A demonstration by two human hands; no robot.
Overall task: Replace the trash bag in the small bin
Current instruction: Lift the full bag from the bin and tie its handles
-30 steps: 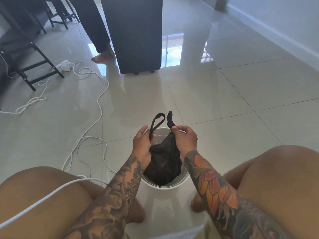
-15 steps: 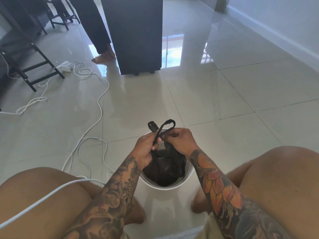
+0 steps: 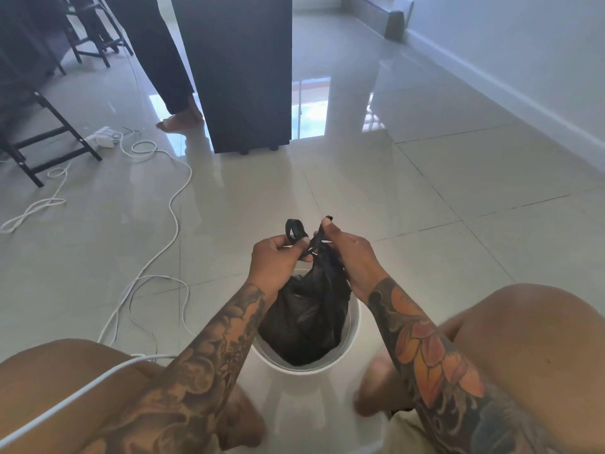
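A small white round bin (image 3: 352, 329) stands on the tiled floor between my knees. A black trash bag (image 3: 307, 312) sits in it, its gathered top pulled up above the rim. My left hand (image 3: 276, 257) pinches one looped black handle. My right hand (image 3: 347, 253) grips the other handle, and the two handles cross between my hands just above the bag's neck. My forearms hide the far part of the bin's rim.
White cables (image 3: 163, 224) trail over the floor at left, and one crosses my left thigh. A dark cabinet (image 3: 242, 70) stands ahead, another person's bare foot (image 3: 180, 121) beside it. Black stool legs (image 3: 49, 145) stand far left. A white wall (image 3: 523, 60) runs along the right.
My hands have come together above the bin. The two handles, held apart and upright a second ago, now cross between my fingers, and the bag's neck is drawn tighter.
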